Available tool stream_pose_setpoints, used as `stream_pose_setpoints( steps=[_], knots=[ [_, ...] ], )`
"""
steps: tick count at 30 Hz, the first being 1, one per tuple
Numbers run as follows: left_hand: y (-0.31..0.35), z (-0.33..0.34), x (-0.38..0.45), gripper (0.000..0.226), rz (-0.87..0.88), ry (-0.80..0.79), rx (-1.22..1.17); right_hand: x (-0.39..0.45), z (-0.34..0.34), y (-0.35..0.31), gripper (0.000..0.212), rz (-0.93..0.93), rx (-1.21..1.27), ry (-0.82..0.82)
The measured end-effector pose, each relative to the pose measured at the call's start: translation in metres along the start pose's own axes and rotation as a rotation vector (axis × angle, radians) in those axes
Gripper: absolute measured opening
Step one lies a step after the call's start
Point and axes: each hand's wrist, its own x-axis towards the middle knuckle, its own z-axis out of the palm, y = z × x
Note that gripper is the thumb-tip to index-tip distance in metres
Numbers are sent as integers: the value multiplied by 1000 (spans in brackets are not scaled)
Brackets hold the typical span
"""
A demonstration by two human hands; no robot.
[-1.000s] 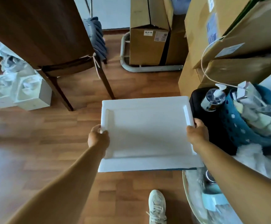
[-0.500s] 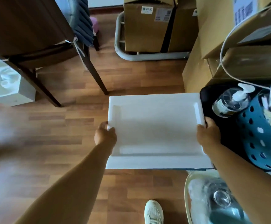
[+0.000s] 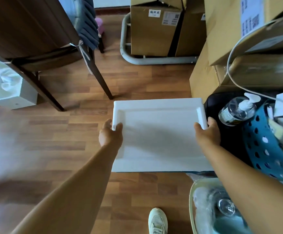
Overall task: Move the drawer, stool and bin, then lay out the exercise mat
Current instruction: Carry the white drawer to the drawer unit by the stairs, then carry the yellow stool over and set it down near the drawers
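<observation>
White drawer carried forward, clear of the floor.

Both hands, left hand (image 3: 110,136) and right hand (image 3: 206,133), clasped the shallow white plastic drawer (image 3: 159,134) by its side walls; it had edged toward the brown cardboard boxes (image 3: 156,29), probably mid-carry.

Wood-plank floor (image 3: 56,135), brown laminate; dark wooden chair (image 3: 36,31) stands on it upper left, front leg planted near centre; white box (image 3: 7,88) on floor at far left, partly under the chair; 2 cardboard boxes (image 3: 154,31) at top centre inside a grey tube frame (image 3: 137,59) lying on the floor; taller cardboard stack (image 3: 203,78) at right; pale shoe (image 3: 157,221) on floor at bottom; pale basin (image 3: 192,200) at bottom right.
</observation>
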Motion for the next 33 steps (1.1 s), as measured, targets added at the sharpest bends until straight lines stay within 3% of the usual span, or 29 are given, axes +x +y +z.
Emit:
stream_pose_setpoints(
  steps=[10, 21, 28, 33],
  knots=[
    [92, -76, -71, 41, 291, -107, -323, -93, -35, -120, 35, -227, 466, 44],
    [226, -197, -194, 32, 580, -229, -603, -200, -183, -263, 34, -414, 762, 102],
    [287, -211, -251, 29, 686, -309, -666, -225, -246, -289, 35, -495, 788, 146],
    [322, -206, -276, 31, 767, -453, -708, -231, -289, -298, 32, -479, 857, 317]
  ],
)
